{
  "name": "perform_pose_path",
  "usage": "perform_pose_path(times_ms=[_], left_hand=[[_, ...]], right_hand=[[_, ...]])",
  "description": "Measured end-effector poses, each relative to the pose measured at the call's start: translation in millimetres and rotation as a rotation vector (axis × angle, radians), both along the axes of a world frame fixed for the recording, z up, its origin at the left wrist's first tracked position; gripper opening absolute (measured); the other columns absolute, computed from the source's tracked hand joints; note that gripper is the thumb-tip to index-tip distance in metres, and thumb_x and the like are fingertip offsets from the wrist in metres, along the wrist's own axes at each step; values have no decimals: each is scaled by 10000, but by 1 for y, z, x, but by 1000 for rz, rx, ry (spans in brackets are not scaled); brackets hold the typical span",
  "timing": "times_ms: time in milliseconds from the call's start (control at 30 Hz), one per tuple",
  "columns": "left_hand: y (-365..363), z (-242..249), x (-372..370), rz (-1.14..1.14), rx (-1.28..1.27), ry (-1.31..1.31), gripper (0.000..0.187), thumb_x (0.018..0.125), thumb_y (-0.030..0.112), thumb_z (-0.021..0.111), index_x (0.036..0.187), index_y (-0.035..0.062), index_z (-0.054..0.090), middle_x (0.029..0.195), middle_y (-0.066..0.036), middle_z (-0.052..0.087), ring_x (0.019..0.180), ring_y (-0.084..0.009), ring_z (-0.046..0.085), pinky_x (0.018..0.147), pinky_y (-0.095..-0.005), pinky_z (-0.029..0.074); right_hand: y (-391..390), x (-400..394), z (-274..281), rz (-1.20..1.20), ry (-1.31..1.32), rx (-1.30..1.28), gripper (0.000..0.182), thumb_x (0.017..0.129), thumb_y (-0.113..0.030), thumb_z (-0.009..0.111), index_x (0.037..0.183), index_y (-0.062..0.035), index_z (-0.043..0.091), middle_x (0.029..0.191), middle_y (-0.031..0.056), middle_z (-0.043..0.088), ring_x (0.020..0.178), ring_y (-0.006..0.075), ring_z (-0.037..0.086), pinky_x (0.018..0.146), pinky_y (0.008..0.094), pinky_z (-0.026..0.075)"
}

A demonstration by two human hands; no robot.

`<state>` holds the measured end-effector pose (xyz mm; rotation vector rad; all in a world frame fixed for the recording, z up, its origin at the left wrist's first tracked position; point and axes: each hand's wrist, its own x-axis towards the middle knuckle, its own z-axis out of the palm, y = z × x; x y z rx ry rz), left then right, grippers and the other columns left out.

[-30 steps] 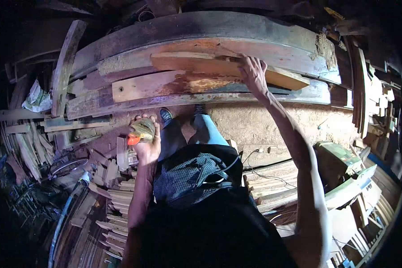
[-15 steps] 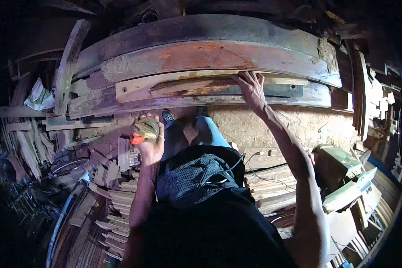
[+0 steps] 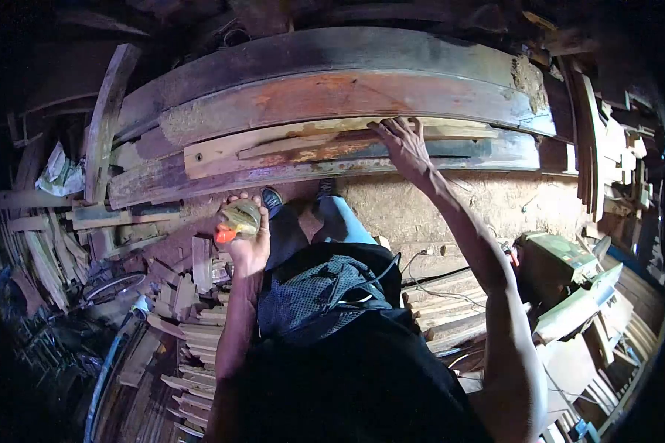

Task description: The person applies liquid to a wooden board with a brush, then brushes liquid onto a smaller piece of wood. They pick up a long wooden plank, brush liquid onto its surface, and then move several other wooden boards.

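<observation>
My left hand [image 3: 248, 238] is curled palm-up around a squat, yellowish, see-through container [image 3: 241, 215] with an orange-red end; I cannot make out its exact kind. Out in front, my right hand [image 3: 405, 144] reaches across to a narrow wooden strip [image 3: 303, 145], fingers bent over it and the far ends near its upper edge. That strip lies along a pale board [image 3: 208, 156] with a dark hole near its left end. Both rest on wide, worn planks [image 3: 273, 100], one of them stained reddish. The palm side of my right hand is hidden.
Cut wood pieces [image 3: 199, 332] are stacked at lower left, with more [image 3: 451, 306] at lower right. A greenish box-shaped machine [image 3: 558, 255] stands at right, near a loose cable [image 3: 440, 292]. An upright timber [image 3: 109, 122] leans at the planks' left end.
The narrow strip shows a lighter face than before under my right hand, which has shifted slightly left. My left hand still holds the container. The whole view has moved a little.
</observation>
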<state>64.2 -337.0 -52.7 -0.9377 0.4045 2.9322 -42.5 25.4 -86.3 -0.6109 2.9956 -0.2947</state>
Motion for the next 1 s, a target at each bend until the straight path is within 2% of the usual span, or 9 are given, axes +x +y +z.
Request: perform_pose_path(times_ms=[100,333,467,533,667,800,833,933,1000], left_hand=[[3,4,1,-2,32,15,296,902,325,583,1102,107,601,1127,-56,615,1064,-291,580,857,-412,533],[-1,5,-1,-23,12,-20,250,930,296,546,1068,101,619,1118,-62,624,1043,-292,591,836,-400,546],[-1,-6,2,-39,27,-21,277,905,332,576,1074,118,624,1108,-56,636,1039,-282,598,854,-422,534],[4,-12,6,-60,-197,-188,327,870,387,601,1084,142,628,1099,-49,644,1039,-252,604,887,-446,512],[34,30,-14,-114,-261,-243,305,906,397,548,1014,115,590,972,-28,627,959,-192,606,915,-380,462],[29,1,-23,-125,-277,8,284,960,376,485,943,105,567,942,-16,591,976,-186,568,892,-382,465],[25,5,-25,-145,-255,-33,284,959,380,492,951,107,566,944,-15,590,989,-185,562,896,-378,463],[23,12,-28,-145,-251,-122,313,958,419,502,978,112,565,974,-23,593,1025,-187,554,922,-377,453],[17,14,-26,-218,-194,3,349,961,455,489,998,115,560,1014,-35,599,1035,-193,559,931,-384,452]], right_hand=[[1,1,2,-4,-12,-33,573,804,-70,620,1345,-188,473,1180,57,552,1181,236,475,1082,564,213],[-1,7,13,-71,40,-43,609,850,-156,625,1411,-218,396,1268,101,520,1261,268,432,1083,584,197],[-52,21,90,-125,-144,-379,672,824,-354,683,1412,-202,395,1299,142,495,1205,337,479,1034,512,356],[-86,31,115,114,-134,-547,713,812,-431,683,1403,-150,400,1283,187,487,1154,384,496,983,478,428],[-146,50,155,207,-224,-613,710,816,-502,644,1362,-104,425,1239,200,471,1112,380,508,955,478,445],[-171,63,150,122,-151,-692,454,806,-349,676,1179,-105,587,1096,121,568,1011,307,554,843,413,509],[-173,66,157,78,-143,-741,354,785,-218,691,1108,-88,625,1020,94,617,970,295,588,806,393,528],[-183,77,176,-109,-236,-876,300,817,-123,669,1114,-97,635,958,109,630,903,295,619,763,370,531],[-191,81,181,-113,-233,-748,223,841,-106,651,1057,-59,627,960,120,659,857,286,656,732,361,536]])
